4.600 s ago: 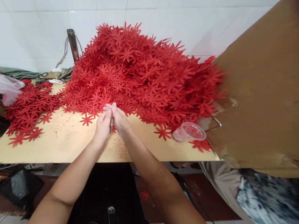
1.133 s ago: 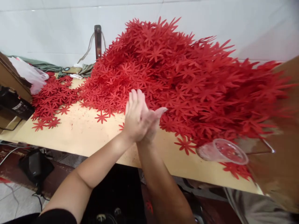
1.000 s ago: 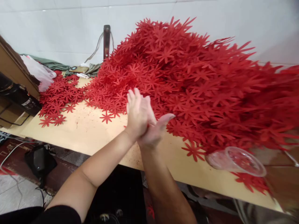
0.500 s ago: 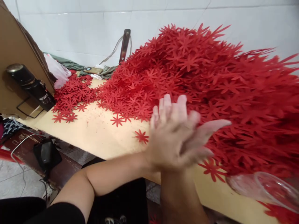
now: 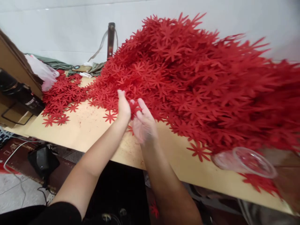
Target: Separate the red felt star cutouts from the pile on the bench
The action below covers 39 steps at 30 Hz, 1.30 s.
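My left hand (image 5: 123,107) is held edge-up over the front of the heap, fingers stretched out and turned away from me. Beside it, my right hand (image 5: 145,123) faces palm-up with its fingers curled round red petal-shaped pieces (image 5: 135,108), which show in the gap between both hands. How many pieces are there I cannot tell. A large heap of red flower-shaped cutouts (image 5: 187,78) rises behind the hands. One loose red flower lies partly hidden under my wrists; another single red flower (image 5: 109,117) rests left of them.
A clear plastic cup (image 5: 254,162) lies tipped at the right front of the pale tabletop (image 5: 93,131). At left are a black vacuum flask (image 5: 21,92), a cardboard box (image 5: 14,56) and a white plastic bag (image 5: 42,70). A black pouch (image 5: 43,159) sits below the table.
My hands were crossed with one over the other and blurred; now they are side by side, further left, with red pieces between them. The camera view has shifted right.
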Each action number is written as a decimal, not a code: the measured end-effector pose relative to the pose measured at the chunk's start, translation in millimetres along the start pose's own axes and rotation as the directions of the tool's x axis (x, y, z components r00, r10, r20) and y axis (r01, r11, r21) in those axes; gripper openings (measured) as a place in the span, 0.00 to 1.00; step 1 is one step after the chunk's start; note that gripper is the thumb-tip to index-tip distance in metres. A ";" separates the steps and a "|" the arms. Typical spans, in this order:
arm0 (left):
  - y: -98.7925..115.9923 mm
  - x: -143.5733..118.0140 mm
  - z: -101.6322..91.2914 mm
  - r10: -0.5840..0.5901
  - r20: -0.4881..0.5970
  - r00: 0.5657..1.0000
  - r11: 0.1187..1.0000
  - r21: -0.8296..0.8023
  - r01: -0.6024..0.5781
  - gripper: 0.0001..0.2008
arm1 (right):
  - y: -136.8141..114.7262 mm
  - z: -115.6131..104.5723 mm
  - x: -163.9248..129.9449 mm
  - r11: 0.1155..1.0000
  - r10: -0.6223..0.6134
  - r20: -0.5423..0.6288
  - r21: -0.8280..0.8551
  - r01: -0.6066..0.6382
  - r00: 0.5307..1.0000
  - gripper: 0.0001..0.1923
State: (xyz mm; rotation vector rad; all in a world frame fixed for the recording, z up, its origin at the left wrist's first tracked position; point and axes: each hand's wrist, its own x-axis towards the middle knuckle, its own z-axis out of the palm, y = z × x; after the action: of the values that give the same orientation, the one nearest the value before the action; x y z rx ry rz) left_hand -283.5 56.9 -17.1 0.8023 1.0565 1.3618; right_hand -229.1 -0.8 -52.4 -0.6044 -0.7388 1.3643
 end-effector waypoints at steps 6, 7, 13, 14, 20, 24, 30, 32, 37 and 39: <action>3.1 -23.9 -23.3 -0.019 0.059 0.998 0.998 -0.063 0.023 0.20 | 3.5 -22.1 19.4 0.998 -0.014 -0.141 -0.064 0.005 0.990 0.17; 0.3 -27.9 -27.9 -0.054 0.122 0.991 0.998 -0.027 0.058 0.15 | 3.3 -23.6 21.0 0.996 -0.030 -0.175 -0.084 0.016 0.984 0.18; -13.5 -30.3 -41.4 -0.167 0.303 0.938 0.986 0.030 0.165 0.08 | 4.0 -23.8 21.9 0.969 -0.083 -0.225 -0.244 0.027 0.971 0.17; -15.0 -28.3 -41.8 -0.165 0.288 0.943 0.986 0.032 0.162 0.08 | 4.3 -23.8 21.4 0.964 -0.083 -0.211 -0.265 0.025 0.974 0.16; -19.6 -19.8 -45.0 -0.126 0.159 0.979 0.990 0.081 0.114 0.05 | -1.0 -33.3 20.3 0.929 -0.126 -0.158 -0.366 0.060 0.979 0.17; -19.2 -16.2 -47.3 -0.049 0.149 0.988 0.998 0.051 0.041 0.07 | -6.5 -37.7 18.7 0.912 -0.003 -0.057 -0.409 -0.021 0.998 0.24; -32.2 -11.5 -49.1 0.010 0.103 0.995 1.000 -0.013 -0.009 0.10 | 0.5 -38.1 22.5 0.897 0.023 0.009 -0.441 -0.016 1.000 0.20; -37.3 -13.1 -50.9 -0.021 0.132 0.991 0.996 -0.084 0.032 0.10 | 3.9 -40.3 25.4 0.903 -0.002 -0.022 -0.429 -0.008 1.000 0.19; -37.3 -19.6 -54.9 -0.166 0.313 0.935 0.975 -0.089 0.203 0.13 | 5.2 -44.0 25.9 0.900 -0.043 -0.013 -0.435 0.033 0.999 0.17; -35.1 -19.4 -55.3 -0.161 0.279 0.947 0.985 -0.021 0.174 0.11 | 3.6 -43.8 23.6 0.881 -0.033 0.027 -0.472 0.042 0.999 0.17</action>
State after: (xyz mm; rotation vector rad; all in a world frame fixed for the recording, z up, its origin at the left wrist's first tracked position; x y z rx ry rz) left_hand -320.1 27.7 -66.9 0.8230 0.8512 1.0894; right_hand -196.6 24.6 -80.5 -0.9578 -1.1073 1.1542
